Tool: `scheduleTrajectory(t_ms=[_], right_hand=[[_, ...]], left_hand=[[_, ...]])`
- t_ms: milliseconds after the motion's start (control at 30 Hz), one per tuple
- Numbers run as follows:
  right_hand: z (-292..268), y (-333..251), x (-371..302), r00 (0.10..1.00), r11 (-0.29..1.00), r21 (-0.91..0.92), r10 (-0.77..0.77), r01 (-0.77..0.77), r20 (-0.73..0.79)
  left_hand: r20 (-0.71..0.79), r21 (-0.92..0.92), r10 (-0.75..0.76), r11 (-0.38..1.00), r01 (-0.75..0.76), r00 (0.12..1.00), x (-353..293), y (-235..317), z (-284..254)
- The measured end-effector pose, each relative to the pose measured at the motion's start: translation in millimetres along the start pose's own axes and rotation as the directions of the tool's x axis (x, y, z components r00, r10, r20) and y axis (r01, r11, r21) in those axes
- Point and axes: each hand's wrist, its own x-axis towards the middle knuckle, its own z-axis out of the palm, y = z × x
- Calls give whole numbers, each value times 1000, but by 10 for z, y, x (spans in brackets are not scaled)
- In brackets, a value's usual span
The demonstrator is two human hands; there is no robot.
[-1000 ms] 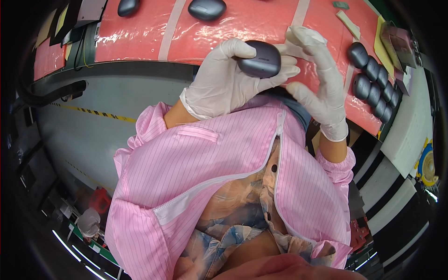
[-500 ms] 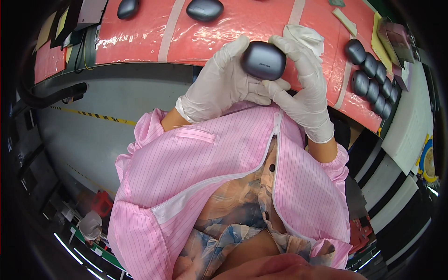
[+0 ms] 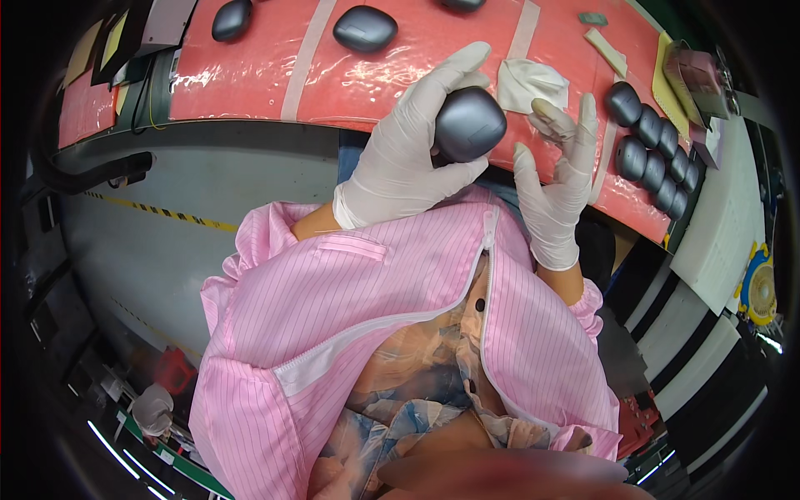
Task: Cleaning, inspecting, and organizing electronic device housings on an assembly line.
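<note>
At red mat, left grip clamped on dark case; right grip spread apart.

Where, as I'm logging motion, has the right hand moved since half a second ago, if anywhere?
Yes, the right hand moved right, toward the rightmost pale strip.

No words or numbers we can read here, honestly. Dark case in left hand: small rectangular outline on it, no lettering we can make out. White sheet well right of right hand: any print too small for us. Closest to sign we've got: yellow-and-black striped tape on floor, lower left of left hand.
</note>
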Motion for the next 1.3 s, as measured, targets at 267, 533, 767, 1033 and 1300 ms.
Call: scheduleTrajectory(t_ms=[267, 533, 767, 1033, 1300], right_hand=[[148, 9, -35, 885, 842, -289, -464, 455, 40], [40, 113, -9, 943, 138, 952, 235, -273, 237], [-441, 138, 71, 955, 988, 147, 90, -49, -282], [-688, 343, 150, 976, 623, -781, -137, -48, -170], [-679, 259, 202, 977, 691, -717, -80, -90, -200]], left_hand=[[42, 162, 186, 968, -190, 982, -11, -42, 74], [96, -150, -39, 987, 53, 995, 111, 22, -20], [185, 102, -81, 993, 63, 979, 300, 43, -153], [428, 546, 8, 795, -266, 904, 1332, 447, -524], [271, 881, 129, 366, -299, 954, 3830, 136, -477]])
